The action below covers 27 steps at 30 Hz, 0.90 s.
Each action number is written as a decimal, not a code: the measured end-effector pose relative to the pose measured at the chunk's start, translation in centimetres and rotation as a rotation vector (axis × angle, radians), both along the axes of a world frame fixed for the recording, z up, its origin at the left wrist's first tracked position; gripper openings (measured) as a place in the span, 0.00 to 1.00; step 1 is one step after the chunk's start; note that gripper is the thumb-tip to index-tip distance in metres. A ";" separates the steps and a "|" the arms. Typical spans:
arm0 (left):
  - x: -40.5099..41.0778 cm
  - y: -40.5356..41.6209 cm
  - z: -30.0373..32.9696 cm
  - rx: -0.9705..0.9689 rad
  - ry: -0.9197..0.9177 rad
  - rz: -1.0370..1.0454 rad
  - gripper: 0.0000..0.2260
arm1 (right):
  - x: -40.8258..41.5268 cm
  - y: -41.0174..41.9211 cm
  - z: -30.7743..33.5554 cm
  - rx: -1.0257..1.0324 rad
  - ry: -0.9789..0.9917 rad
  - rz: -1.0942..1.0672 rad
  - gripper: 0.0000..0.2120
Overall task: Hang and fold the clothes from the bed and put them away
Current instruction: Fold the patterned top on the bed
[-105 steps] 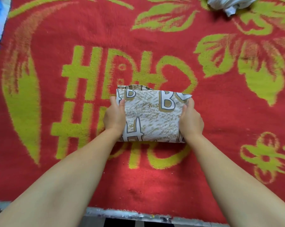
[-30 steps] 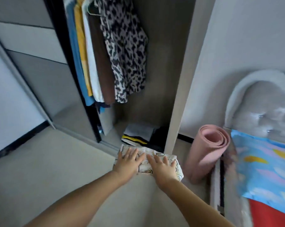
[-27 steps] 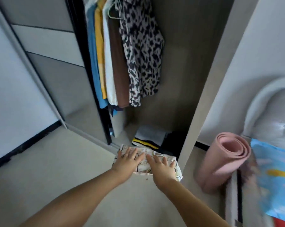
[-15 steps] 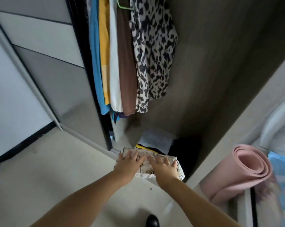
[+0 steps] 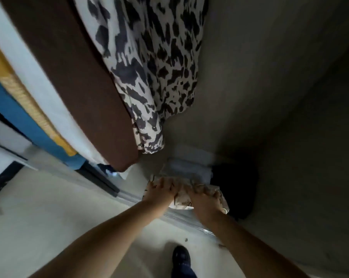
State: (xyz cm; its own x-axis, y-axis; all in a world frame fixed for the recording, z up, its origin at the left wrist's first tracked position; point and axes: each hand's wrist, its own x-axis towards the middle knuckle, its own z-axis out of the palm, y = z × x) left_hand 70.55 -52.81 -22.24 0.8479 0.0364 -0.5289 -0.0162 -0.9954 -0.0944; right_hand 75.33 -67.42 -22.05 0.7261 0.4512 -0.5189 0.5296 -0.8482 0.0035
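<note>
Folded printed garment (image 5: 182,201), cream with tan lettering, is held at lower centre of the frame, just over the wardrobe's sliding-door track (image 5: 189,218). It is gripped from above by both hands side by side: the left hand (image 5: 161,190) lies over its left part, the right hand (image 5: 202,197) over its right part, fingers curved down over the cloth. Just beyond the fingertips, on the wardrobe floor, a pale folded stack (image 5: 187,169) is seen, with something dark (image 5: 233,187) beside it to the right; motion blur hides any finer detail. Above, along the upper left of the frame, hanging clothes are ranged: a black-and-white spotted garment (image 5: 155,67), a brown one (image 5: 75,81), then white, yellow and blue. The folding of this piece is judged done, and the putting away nearly so: only setting it on the stack and letting go is left. Whether more clothes wait on the bed cannot be told.
</note>
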 end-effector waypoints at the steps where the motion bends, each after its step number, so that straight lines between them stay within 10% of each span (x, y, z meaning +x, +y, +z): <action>1: 1.8 0.5 -1.2 -0.015 -0.005 -0.022 0.35 | 1.7 0.4 -1.2 -0.004 0.011 -0.011 0.26; 16: 19.5 7.5 -29.2 -0.108 -0.172 -0.177 0.26 | 16.2 6.6 -28.8 0.079 -0.103 -0.226 0.28; 27: 12.2 7.7 -39.0 -0.153 -0.133 -0.358 0.49 | 9.2 3.0 -39.6 0.171 0.187 -0.209 0.40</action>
State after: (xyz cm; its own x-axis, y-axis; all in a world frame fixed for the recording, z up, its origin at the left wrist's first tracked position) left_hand 82.73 -45.10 -61.20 0.8541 -0.3436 -0.3906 -0.3614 -0.9320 0.0297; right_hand 84.51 -64.41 -61.62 0.7116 0.3944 -0.5814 0.3216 -0.9186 -0.2295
